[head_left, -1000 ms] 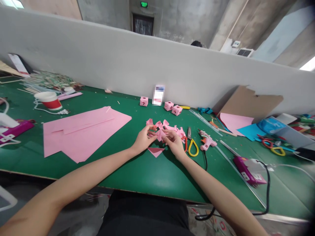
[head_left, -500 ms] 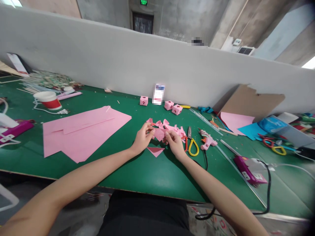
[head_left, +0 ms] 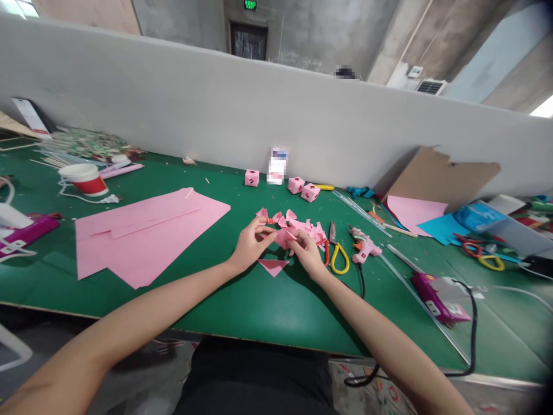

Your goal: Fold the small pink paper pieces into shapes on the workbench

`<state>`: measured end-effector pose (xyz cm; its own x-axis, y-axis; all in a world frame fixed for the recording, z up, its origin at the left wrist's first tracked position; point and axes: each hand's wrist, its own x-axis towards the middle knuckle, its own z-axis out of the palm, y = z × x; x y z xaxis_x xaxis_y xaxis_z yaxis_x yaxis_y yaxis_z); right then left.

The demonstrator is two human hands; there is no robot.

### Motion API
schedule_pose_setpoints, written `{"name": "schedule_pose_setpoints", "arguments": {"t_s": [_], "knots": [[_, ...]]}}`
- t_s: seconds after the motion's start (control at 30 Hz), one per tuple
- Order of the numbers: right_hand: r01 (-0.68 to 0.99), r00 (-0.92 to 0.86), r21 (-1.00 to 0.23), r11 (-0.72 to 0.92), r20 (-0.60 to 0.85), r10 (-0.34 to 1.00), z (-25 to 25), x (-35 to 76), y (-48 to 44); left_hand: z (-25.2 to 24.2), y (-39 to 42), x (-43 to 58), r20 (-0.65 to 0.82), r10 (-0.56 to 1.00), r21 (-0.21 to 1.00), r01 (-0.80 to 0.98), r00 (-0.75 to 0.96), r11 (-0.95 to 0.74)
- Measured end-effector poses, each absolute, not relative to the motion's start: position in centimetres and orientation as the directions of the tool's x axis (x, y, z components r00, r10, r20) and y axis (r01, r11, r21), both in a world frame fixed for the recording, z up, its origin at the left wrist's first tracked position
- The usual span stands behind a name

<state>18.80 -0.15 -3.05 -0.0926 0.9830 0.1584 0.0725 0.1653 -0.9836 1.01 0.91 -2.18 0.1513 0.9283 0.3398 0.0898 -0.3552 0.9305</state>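
Observation:
A small folded piece of pink paper is between my two hands, just above the table. My left hand is closed, thumb and fingers pinching at the paper's left edge. On the other side, my right hand grips the right end of the same piece. Directly below lies a loose pink paper triangle, flat on the green table. Behind my fingers is a pile of pink paper scraps, partly covered by my hands. Yellow-and-red-handled scissors lie to the right of my right hand.
Pink paper sheets cover the table's left part. Several pink paper cubes stand near the grey partition. To the right are a pink glue gun, a purple power strip and a black cable. A paper cup stands at left.
The small paper piece has turned and shifted slightly right; it now looks folded more narrowly. My left thumb has moved in towards its edge. The triangle and scissors have stayed put.

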Motion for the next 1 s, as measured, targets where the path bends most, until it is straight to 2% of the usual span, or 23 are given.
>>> {"name": "schedule_pose_setpoints", "arguments": {"t_s": [0.23, 0.47, 0.67, 0.8, 1.0], "knots": [[0.053, -0.119, -0.978, 0.200, 0.192, 0.974, -3.7, 18.9, 0.1, -2.6, 1.7, 0.9, 0.290, 0.955, 0.956, 0.012, 0.065, -0.292], [0.096, -0.044, -0.970, 0.223, 0.219, 0.975, -3.4, 18.8, -0.1, -2.6, 1.2, 1.1, 0.306, 0.931, 0.943, 0.074, 0.197, -0.326], [0.147, -0.028, -0.956, 0.256, 0.254, 0.967, -3.2, 18.6, -0.4, -2.5, 1.1, 1.2, 0.277, 0.939, 0.957, 0.029, 0.205, -0.288], [0.177, -0.016, -0.938, 0.298, 0.300, 0.954, -3.2, 18.6, -0.5, -2.8, 1.4, 1.2, 0.277, 0.933, 0.952, 0.066, 0.229, -0.298], [0.200, 0.080, -0.927, 0.317, 0.338, 0.938, -3.1, 19.0, -0.3, -3.3, 1.5, 1.1, 0.297, 0.908, 0.944, 0.052, 0.296, -0.326]]}}
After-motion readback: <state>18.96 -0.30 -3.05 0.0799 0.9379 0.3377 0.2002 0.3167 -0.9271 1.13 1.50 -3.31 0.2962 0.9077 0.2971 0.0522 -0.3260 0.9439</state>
